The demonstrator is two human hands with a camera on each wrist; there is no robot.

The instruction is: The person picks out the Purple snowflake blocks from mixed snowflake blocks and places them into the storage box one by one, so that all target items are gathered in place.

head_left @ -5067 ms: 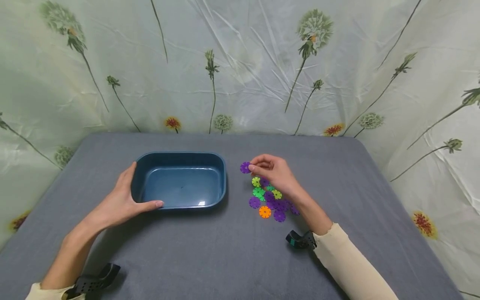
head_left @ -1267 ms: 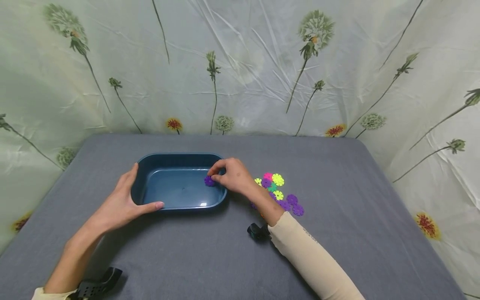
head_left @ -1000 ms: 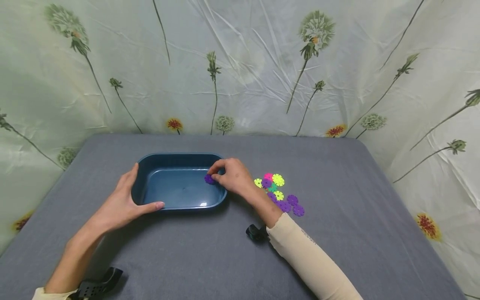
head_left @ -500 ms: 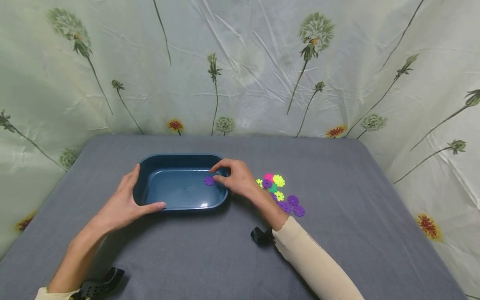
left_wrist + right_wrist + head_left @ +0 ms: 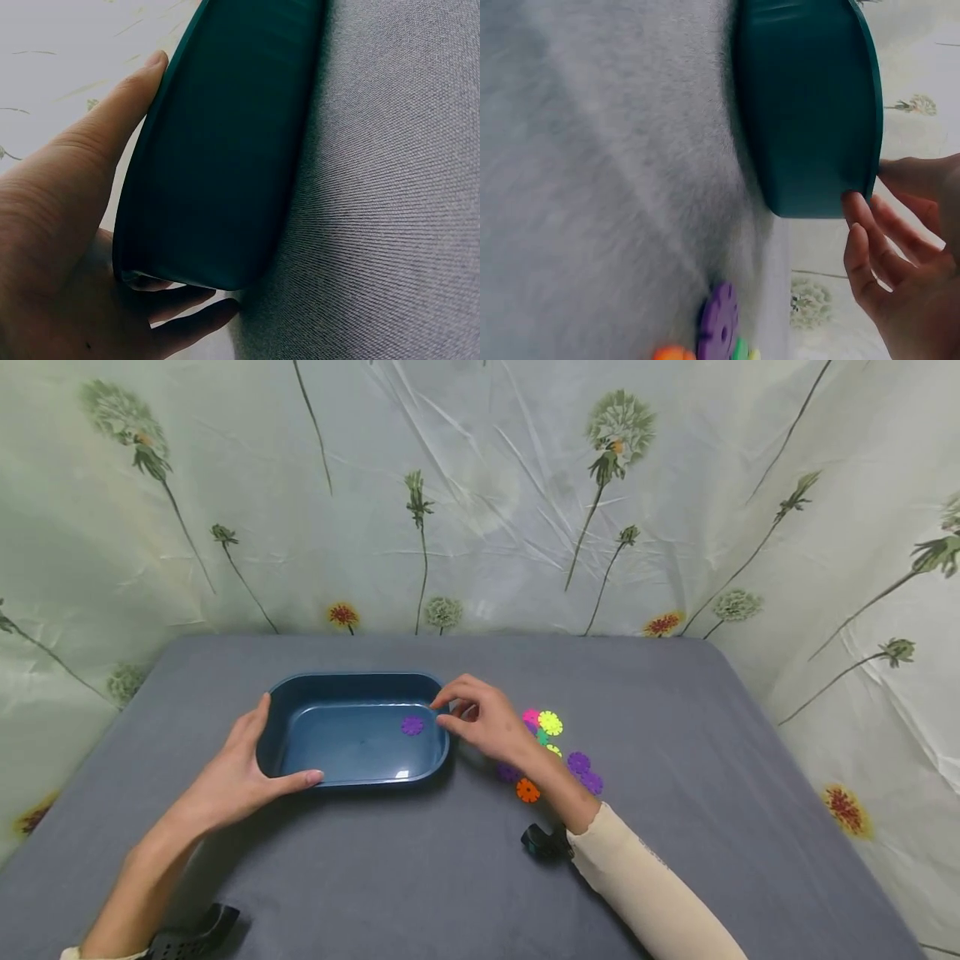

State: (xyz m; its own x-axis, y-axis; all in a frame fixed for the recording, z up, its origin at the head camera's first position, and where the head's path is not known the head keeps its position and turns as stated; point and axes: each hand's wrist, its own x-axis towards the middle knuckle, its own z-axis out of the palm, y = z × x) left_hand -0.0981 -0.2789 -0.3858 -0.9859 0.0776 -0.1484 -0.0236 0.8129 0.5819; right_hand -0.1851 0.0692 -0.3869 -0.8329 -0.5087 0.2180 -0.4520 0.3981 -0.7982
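Observation:
A blue rectangular plastic tub [image 5: 330,752] with rounded corners sits on the table. My left hand [image 5: 225,777] grips its left end, thumb along the front rim and fingers round the far side; the left wrist view shows the thumb [image 5: 124,105] against the rim. Flat inside the tub, toward the right, lies a purple notched plastic disc [image 5: 412,726]. My right hand [image 5: 483,718] is at the tub's right rim, thumb and fingers apart with nothing between them. In the right wrist view, the fingers [image 5: 862,277] are close by the tub's outer wall.
Right of the tub lies a loose group of notched discs, partly hidden under my right forearm: yellow [image 5: 550,723], pink [image 5: 530,717], orange [image 5: 528,790] and purple [image 5: 579,762]. Grey cloth [image 5: 420,877] covers the table. A flowered curtain [image 5: 495,510] hangs behind it.
My right hand carried a purple disc from the group into the tub and let it go. It has since drawn back rightward to the rim. My left hand has kept its grip.

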